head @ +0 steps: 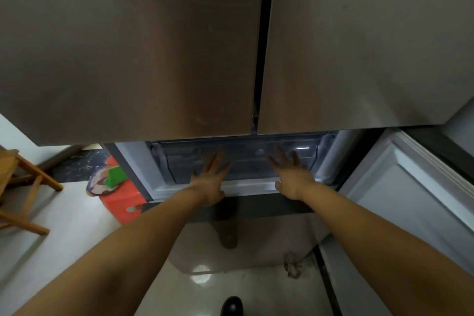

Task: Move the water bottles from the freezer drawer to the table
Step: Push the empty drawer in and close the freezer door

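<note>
Freezer drawer sits at the centre of the frame, a clear, frosted plastic bin below the two closed brushed-metal upper doors that fill the whole top half. You cannot make out any bottles through its front; the plastic is too dim and blurred to tell what lies inside.

Your left hand reaches in from the lower left, fingers straight and spread, palm down, over the drawer's front left part. Your right hand comes in from the lower right the same way, fingers splayed and released, over the front right part. Neither hand grasps anything; whether the fingertips actually touch the plastic, you cannot tell from this angle.

At the right edge of the frame a lower freezer door stands swung open, its pale inner liner facing you. At the left edge you have a wooden chair, and just beside the fridge's lower left corner a red stool with a green thing on it. The pale glossy floor runs across the bottom, with a dark shoe tip at bottom centre.
</note>
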